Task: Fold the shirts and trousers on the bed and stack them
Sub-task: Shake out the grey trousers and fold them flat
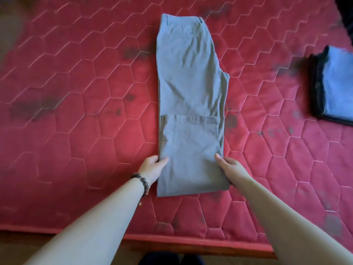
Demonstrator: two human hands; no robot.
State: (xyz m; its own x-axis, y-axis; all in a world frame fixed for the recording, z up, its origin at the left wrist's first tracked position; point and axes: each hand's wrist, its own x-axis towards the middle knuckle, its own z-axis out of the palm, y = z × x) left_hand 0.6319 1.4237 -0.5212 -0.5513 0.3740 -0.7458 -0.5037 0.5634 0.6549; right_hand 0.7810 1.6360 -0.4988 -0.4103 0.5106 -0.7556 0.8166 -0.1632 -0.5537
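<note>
The grey trousers [191, 104] lie lengthwise in the middle of the red bed [76, 111], legs together and hems already turned up over the lower part; the left hand [152, 167] and right hand [229, 169] each pinch a side of that doubled near end; another fold seems due; a stack of folded clothes [334, 85] waits well apart at the right; no containers show.

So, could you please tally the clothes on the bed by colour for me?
Grey: 1, the trousers both hands hold.
Blue: 1, top of the stack at the right.
Black: at least 1 beneath it; exact number unclear.
Total: at least 3.
</note>
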